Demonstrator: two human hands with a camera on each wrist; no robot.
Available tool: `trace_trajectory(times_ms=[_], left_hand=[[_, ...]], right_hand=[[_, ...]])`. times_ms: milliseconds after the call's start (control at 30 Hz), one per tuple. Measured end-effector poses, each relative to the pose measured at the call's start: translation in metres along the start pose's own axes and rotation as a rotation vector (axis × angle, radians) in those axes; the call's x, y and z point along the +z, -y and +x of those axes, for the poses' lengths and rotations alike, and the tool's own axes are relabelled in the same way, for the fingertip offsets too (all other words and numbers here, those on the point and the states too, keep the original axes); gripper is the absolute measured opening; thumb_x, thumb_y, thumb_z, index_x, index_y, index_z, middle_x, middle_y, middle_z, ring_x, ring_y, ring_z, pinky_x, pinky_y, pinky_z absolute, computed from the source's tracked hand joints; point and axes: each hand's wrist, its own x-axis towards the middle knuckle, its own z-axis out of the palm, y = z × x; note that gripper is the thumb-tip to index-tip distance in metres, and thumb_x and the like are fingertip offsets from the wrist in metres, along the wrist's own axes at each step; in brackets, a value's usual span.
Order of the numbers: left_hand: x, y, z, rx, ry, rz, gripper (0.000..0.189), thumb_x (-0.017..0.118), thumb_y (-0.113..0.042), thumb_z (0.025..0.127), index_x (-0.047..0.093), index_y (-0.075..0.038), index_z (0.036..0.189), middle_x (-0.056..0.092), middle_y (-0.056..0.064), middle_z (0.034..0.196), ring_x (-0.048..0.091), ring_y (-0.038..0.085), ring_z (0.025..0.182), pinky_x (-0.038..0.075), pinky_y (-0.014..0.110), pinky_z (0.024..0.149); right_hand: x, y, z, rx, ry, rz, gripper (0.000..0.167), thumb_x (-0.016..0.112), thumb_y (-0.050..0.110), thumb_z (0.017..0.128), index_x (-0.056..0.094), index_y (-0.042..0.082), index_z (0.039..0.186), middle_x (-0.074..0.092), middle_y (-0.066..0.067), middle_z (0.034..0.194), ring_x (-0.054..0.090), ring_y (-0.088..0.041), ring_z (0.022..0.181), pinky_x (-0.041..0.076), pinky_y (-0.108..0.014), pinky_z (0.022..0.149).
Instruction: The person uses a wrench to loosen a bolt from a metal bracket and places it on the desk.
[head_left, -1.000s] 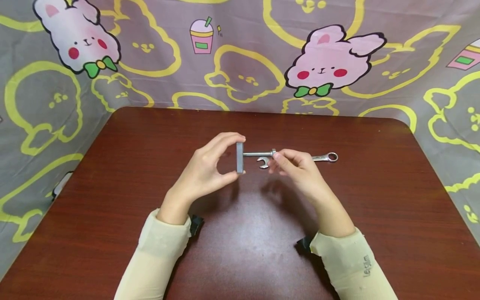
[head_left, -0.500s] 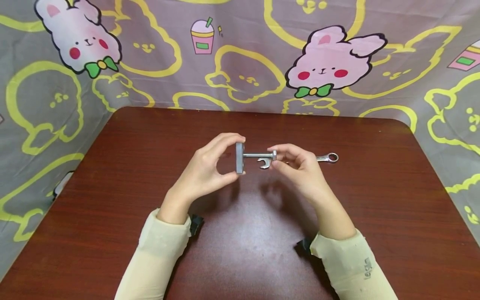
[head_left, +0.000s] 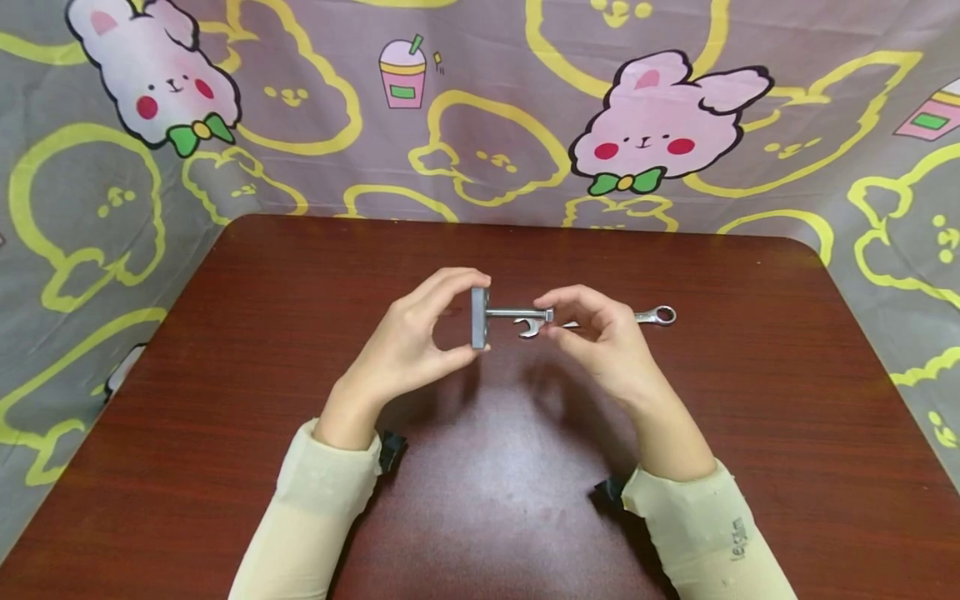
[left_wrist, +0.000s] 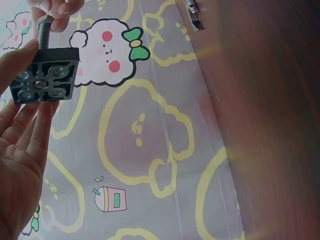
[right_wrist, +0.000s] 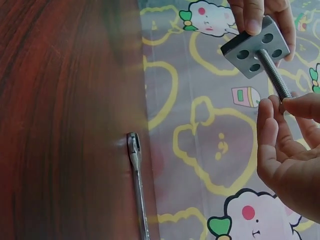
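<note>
My left hand [head_left: 408,333] holds a grey square plate [head_left: 479,318] on edge above the table, thumb below and fingers above. Four round holes surround a threaded bolt [head_left: 517,314] that sticks out of the plate's middle toward the right. In the left wrist view the ribbed back of the plate [left_wrist: 50,75] shows, with the bolt's end in the centre opening. My right hand [head_left: 600,350] pinches the bolt's head between thumb and fingertips. Behind the right hand, a combination wrench [head_left: 657,316] lies on the table, its middle partly hidden by the fingers.
The dark red-brown wooden table [head_left: 480,467] has rounded far corners. A grey curtain [head_left: 480,108] printed with rabbits and yellow outlines hangs behind it and on both sides. Small black devices sit at both sleeve cuffs.
My right fingers have shifted around the bolt's head, the index finger moving above it and the thumb below. The head has tipped slightly downward. My left hand and the plate stay nearly still.
</note>
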Motion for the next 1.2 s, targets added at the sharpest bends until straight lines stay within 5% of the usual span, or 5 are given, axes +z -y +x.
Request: trace_trajectory(times_ms=[233,400,667,1000,1200], left_hand=[[-0.0008,-0.0008,0.0009,0.019,0.002,0.027,0.067,0.081,0.000,0.069,0.056,-0.007,0.130,0.060,0.008,0.130,0.059,0.018,0.118,0.057,0.038,0.088],[-0.0004,-0.0005,0.0012,0.022,0.003,0.036,0.066,0.080,0.001,0.069,0.056,-0.006,0.130,0.060,0.007,0.130,0.059,0.018,0.117,0.057,0.035,0.088],[0.0009,-0.0004,0.0013,0.021,0.000,0.031,0.066,0.081,0.000,0.069,0.056,-0.007,0.130,0.061,0.007,0.130,0.059,0.017,0.117,0.056,0.033,0.088],[0.0011,0.0005,0.0011,-0.009,0.002,0.014,0.067,0.084,-0.005,0.069,0.057,-0.008,0.130,0.062,0.006,0.128,0.060,0.015,0.113,0.055,0.030,0.086],[0.0020,0.0004,0.0009,-0.036,0.017,0.008,0.066,0.085,-0.008,0.069,0.057,-0.008,0.129,0.062,0.005,0.127,0.060,0.015,0.112,0.055,0.033,0.086]], right_hand=[[-0.0031,-0.0015,0.0004,0.060,-0.038,0.027,0.031,0.063,-0.006,0.090,0.061,-0.003,0.121,0.070,0.006,0.101,0.067,-0.010,0.090,0.056,-0.020,0.077],[-0.0042,-0.0049,0.0016,0.162,-0.061,0.021,0.021,0.060,0.006,0.097,0.063,-0.002,0.116,0.068,0.006,0.082,0.067,-0.011,0.076,0.054,-0.020,0.070],[0.0004,-0.0073,0.0026,0.103,-0.085,0.057,0.013,0.061,0.003,0.096,0.068,0.008,0.105,0.070,0.006,0.076,0.068,-0.009,0.072,0.059,-0.024,0.070],[0.0021,-0.0044,0.0012,0.076,-0.080,0.126,0.023,0.064,-0.009,0.089,0.065,0.001,0.110,0.069,-0.001,0.090,0.068,-0.013,0.073,0.060,-0.025,0.072],[0.0046,-0.0020,0.0019,0.032,-0.056,0.167,0.032,0.061,-0.018,0.084,0.065,0.010,0.100,0.068,0.002,0.089,0.068,-0.011,0.075,0.058,-0.022,0.072]])
